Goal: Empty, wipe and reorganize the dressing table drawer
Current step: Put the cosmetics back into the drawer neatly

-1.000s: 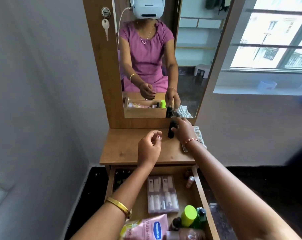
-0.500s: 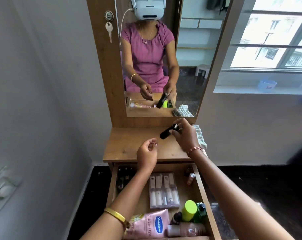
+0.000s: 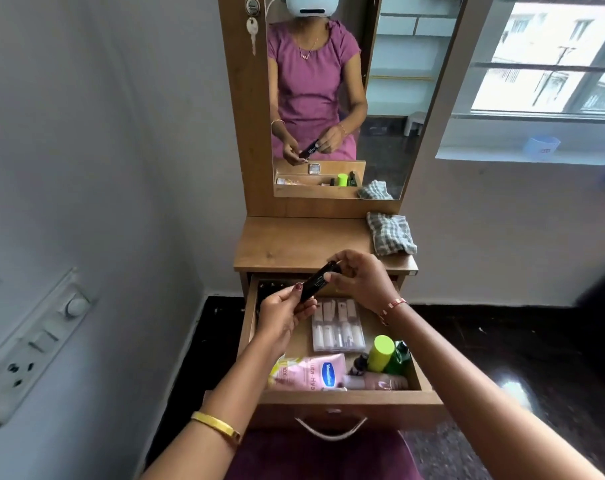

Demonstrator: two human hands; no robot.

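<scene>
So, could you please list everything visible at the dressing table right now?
black tube: one, black, held above the drawer
drawer: one, wooden, pulled open
clear case: one, clear with white vials, drawer middle
pink pouch: one, pink, drawer front left
green-capped bottle: one, lime cap, drawer front right
pink bottle: one, lying at drawer front
checked cloth: one, grey-white, tabletop right
mirror: one, above tabletop
key: one, hanging on frame
hands: left hand and right hand, both gripping the tube
</scene>
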